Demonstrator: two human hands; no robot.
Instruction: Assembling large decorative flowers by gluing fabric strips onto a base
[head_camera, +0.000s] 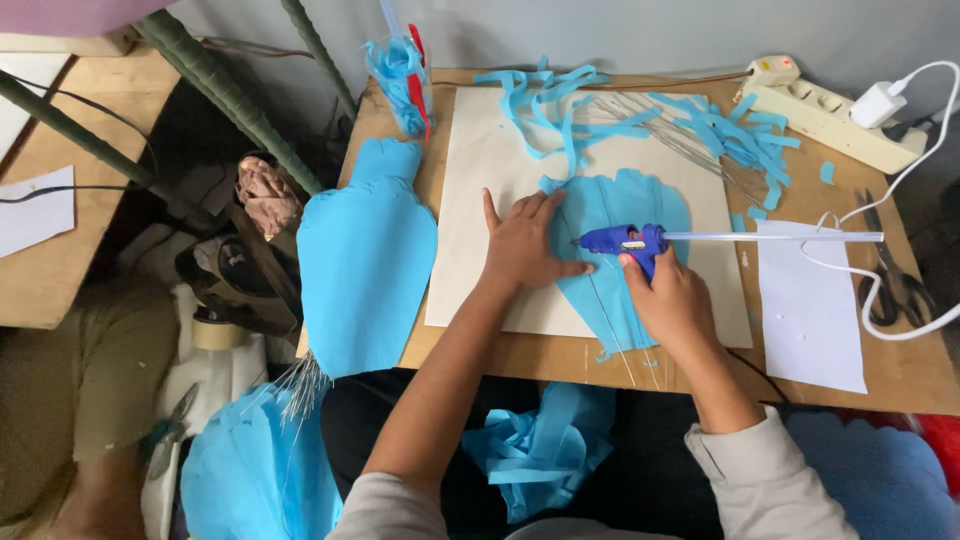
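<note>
A blue paper petal (640, 205) with a scalloped top lies on a cream board (480, 180) on the wooden table. My left hand (525, 245) presses flat on the petal's left edge, fingers spread. My right hand (672, 295) grips a blue glue gun (622, 240), its nozzle pointing left toward the left hand's fingertips. A long clear glue stick (780, 237) juts out of the gun's back to the right. Thin wires (615, 330) lie along the petal toward the table's front edge.
Blue paper strips (580, 105) and a wire bundle (680, 140) lie at the back. A finished large petal (365, 260) hangs off the left edge. White paper (810, 310), scissors (890, 280), a power strip (840, 115) with charger and white cable sit right. A cup (400, 85) holds scraps.
</note>
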